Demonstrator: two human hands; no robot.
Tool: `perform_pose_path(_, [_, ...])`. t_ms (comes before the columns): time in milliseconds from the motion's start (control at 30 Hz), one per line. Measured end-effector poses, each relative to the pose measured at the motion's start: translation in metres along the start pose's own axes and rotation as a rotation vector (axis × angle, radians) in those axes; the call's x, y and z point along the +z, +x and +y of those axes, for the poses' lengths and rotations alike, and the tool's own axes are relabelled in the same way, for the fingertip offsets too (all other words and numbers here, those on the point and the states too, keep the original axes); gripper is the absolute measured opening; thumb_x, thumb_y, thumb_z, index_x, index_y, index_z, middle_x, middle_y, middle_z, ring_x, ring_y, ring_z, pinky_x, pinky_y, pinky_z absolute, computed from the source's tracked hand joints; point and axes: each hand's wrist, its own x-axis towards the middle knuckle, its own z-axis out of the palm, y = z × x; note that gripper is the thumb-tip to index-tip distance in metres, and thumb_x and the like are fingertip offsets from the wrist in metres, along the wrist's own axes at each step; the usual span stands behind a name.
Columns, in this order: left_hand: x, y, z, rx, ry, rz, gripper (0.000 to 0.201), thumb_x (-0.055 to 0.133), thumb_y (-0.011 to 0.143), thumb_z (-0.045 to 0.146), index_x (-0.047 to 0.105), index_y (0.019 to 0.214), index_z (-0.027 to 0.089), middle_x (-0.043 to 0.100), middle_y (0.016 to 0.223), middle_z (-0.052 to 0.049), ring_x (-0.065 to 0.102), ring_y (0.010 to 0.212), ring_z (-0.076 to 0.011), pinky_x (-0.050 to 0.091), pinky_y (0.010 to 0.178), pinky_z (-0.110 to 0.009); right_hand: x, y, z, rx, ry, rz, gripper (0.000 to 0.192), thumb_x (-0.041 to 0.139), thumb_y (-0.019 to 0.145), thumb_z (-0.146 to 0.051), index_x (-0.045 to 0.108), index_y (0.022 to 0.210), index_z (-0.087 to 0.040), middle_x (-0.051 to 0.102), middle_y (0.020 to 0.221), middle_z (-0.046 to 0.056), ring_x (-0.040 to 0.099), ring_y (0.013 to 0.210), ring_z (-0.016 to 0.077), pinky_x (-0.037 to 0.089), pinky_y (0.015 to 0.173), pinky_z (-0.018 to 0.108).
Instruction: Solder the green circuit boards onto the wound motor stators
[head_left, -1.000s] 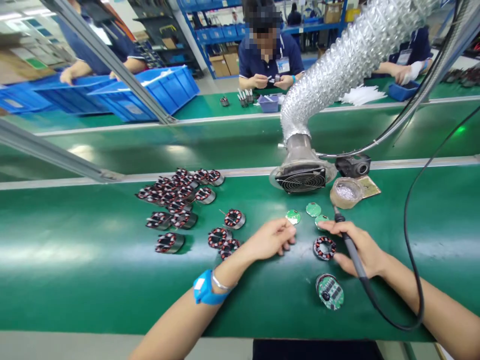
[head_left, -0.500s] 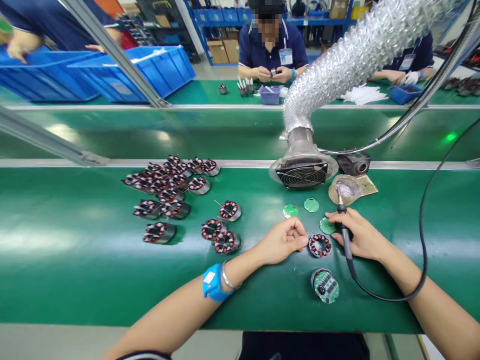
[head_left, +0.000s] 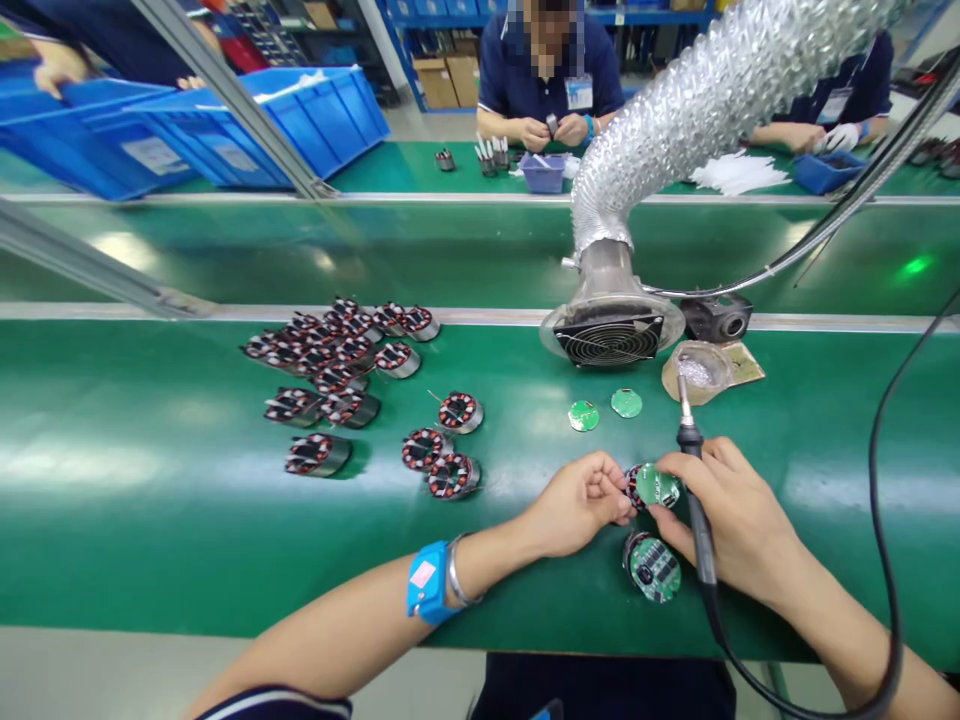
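Currently both hands meet low on the green worktop (head_left: 150,480). Left hand (head_left: 577,505) pinches the edge of a wound coil ring (head_left: 636,487); right hand (head_left: 731,520) presses a small round green board (head_left: 658,485) onto that ring with its fingertips while gripping a soldering iron (head_left: 694,490), tip pointing up and away. A finished ring with board (head_left: 654,568) lies just below. Two loose green boards (head_left: 604,410) sit near the fan duct (head_left: 611,335). A pile of coil rings (head_left: 337,360) lies well to the left.
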Motion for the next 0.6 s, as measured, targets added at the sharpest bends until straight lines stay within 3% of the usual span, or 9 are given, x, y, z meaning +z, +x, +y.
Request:
perform_pose_path(167, [-0.016, 0.006, 0.006, -0.006, 0.077, -0.145, 0.042, 0.077, 0.072, 0.045, 0.052, 0.087, 0.014, 0.066, 0.071, -0.002, 0.064, 0.065, -0.0116, 0.052, 0.067, -0.027, 0.008, 0.001, 0.002, -0.014, 0.043, -0.020, 0.028, 0.061, 0.083, -0.017, 0.051, 0.109, -0.017, 0.057, 0.084, 0.008, 0.044, 0.081, 0.0237, 0.045, 0.068, 0.037])
perform_pose_path(333, [-0.028, 0.013, 0.015, 0.146, 0.219, -0.105, 0.035, 0.073, 0.076, 0.043, 0.062, 0.089, 0.012, 0.065, 0.073, -0.002, 0.062, 0.062, -0.0096, 0.051, 0.063, -0.024, 0.010, -0.002, 0.013, -0.038, 0.212, 0.006, 0.036, 0.064, 0.081, -0.016, 0.050, 0.113, -0.019, 0.060, 0.092, 0.008, 0.047, 0.082, 0.0219, 0.046, 0.072, 0.036])
perform_pose_path(500, [-0.018, 0.018, 0.028, 0.212, 0.281, -0.189, 0.029, 0.078, 0.070, 0.038, 0.069, 0.077, 0.011, 0.057, 0.075, 0.000, 0.057, 0.051, -0.0070, 0.048, 0.048, -0.021, 0.010, -0.003, 0.018, -0.049, 0.249, 0.009, 0.044, 0.067, 0.079, -0.018, 0.049, 0.119, -0.019, 0.063, 0.103, 0.010, 0.050, 0.086, 0.0229, 0.048, 0.074, 0.038])
perform_pose_path(600, [-0.009, 0.020, 0.036, 0.217, 0.395, -0.168, 0.021, 0.077, 0.070, 0.030, 0.069, 0.073, 0.011, 0.054, 0.069, 0.002, 0.049, 0.045, -0.0040, 0.040, 0.043, -0.018, 0.008, -0.004, 0.016, -0.050, 0.279, 0.062, 0.046, 0.069, 0.078, -0.019, 0.048, 0.120, -0.019, 0.064, 0.113, 0.011, 0.054, 0.091, 0.0241, 0.049, 0.081, 0.041])
